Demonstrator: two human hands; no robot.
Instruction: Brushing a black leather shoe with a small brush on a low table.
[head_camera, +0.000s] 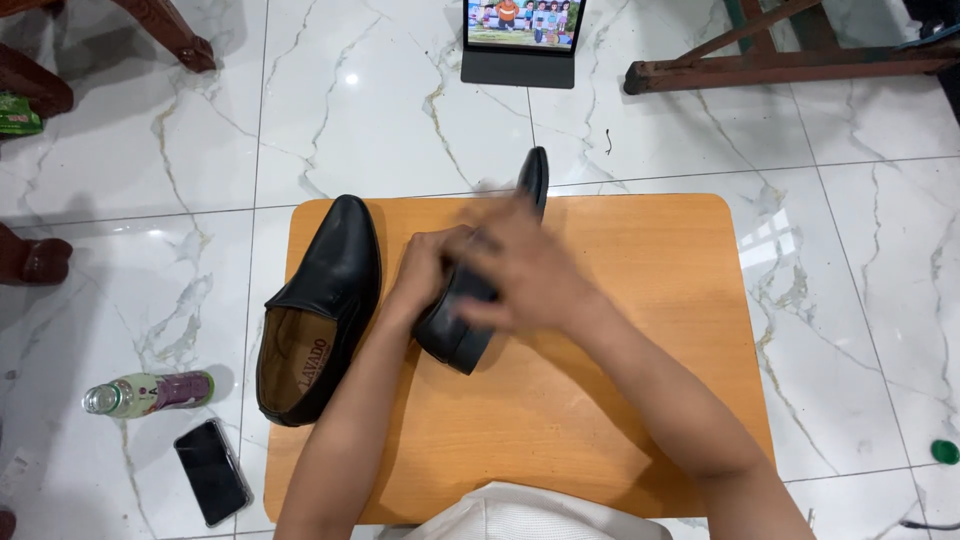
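head view: on a low wooden tabletop (640, 300), the left hand (425, 268) wraps around a black shoe (470, 310) tipped on its side, steadying it. the right hand (525, 275), blurred, lies flat over the shoe's upper; its grip is unclear. a second shoe (320, 310) sits upright just left.

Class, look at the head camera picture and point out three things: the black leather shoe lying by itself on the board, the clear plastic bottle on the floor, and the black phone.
Black leather shoe (335, 270): head view, on its upper.
Clear plastic bottle (150, 392): head view, on its label.
Black phone (211, 472): head view, on its screen.
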